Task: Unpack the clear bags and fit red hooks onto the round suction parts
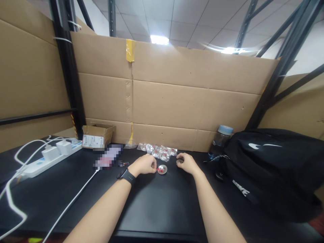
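My left hand [145,164], with a dark watch on its wrist, is closed in a pinch at the left edge of a small round silvery dish [163,168]. Red bits show in the dish and by the fingertips; what the fingers grip, if anything, I cannot make out. To the right, my right hand [188,164] has its thumb and fingers curled round a small round silvery piece [180,161], partly covered by them. Just beyond both hands lies a row of clear packets [164,156] holding silvery round pieces with red parts.
A white power strip [37,167] with plugs and cables lies left, near a small open cardboard box [98,135] and a blurred-out phone [109,157] on a white cable. A blue-lidded bottle [219,141] and black bag [273,168] stand right. A cardboard wall [177,101] closes the back.
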Demonstrator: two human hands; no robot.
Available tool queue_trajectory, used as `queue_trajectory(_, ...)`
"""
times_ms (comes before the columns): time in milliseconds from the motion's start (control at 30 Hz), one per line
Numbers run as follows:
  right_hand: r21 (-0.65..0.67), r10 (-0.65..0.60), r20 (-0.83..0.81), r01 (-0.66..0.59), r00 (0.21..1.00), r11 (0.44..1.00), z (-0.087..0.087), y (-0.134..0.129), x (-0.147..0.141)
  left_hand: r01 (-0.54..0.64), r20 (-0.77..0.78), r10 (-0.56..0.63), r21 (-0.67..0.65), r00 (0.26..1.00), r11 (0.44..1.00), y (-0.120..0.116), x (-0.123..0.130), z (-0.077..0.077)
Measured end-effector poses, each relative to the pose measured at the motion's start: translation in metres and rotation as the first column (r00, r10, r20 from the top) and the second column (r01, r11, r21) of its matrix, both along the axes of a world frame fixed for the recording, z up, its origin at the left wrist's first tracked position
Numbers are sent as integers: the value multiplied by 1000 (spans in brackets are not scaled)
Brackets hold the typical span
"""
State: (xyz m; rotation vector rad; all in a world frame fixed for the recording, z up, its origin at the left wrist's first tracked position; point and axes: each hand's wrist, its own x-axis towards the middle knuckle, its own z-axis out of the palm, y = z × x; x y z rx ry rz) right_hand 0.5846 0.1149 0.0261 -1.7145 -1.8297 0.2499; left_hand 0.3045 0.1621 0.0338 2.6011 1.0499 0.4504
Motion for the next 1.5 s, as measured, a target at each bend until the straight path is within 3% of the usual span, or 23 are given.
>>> queue_trajectory(67,-20,133,-19,-134,991,991,5,-5,-16,-107,8,107,47,994,993,2,-8,3)
queue_trajectory(133,-71,316,-45,-319,948,945,8,-10,-34,-216,26,215,86,976,973,5,-18,7)
queue_trajectory(267,-82,416,-8,-415,909,906,8,-15,-64,-290,56,285,117,957,950,9,-30,13)
queue_trajectory(333,-75,397,3,-396,918,915,7,-15,-70,-234,71,227,114,971,966,8,-27,14)
queue_trajectory(433,-2,344,-15,-344,939,939,10,-17,-72,-8,97,4,46,995,999,1,-10,11)
queue_trajectory(533,96,384,-64,-377,921,921,16,-20,-72,161,222,-162,25,962,987,-7,8,6)
queue_trajectory(733,223,388,-205,-343,898,912,16,-17,-75,152,400,-144,12,905,988,-15,17,9)
queue_trajectory(867,231,432,-450,-365,781,902,8,-12,-77,163,444,-136,-21,886,986,-15,16,11)
queue_trajectory(933,203,449,-497,-404,743,892,5,-10,-76,171,450,-134,-44,883,984,-12,17,9)
queue_trajectory(1033,174,407,-430,-368,806,913,5,-7,-67,124,440,-89,-52,893,991,-4,14,5)
queue_trajectory(1133,174,289,-281,-247,915,953,8,-5,-50,-36,426,42,-22,904,999,8,0,4)
queue_trajectory(1233,180,149,-178,-117,973,977,11,-4,-25,-169,351,143,43,925,985,22,-24,4)
queue_trajectory(1367,53,-8,-75,12,997,999,7,-3,6,-176,230,169,14,959,984,36,-48,-2)
queue_trajectory(1500,-63,-21,-35,19,999,998,-1,0,19,-106,173,110,-36,979,994,39,-50,-10)
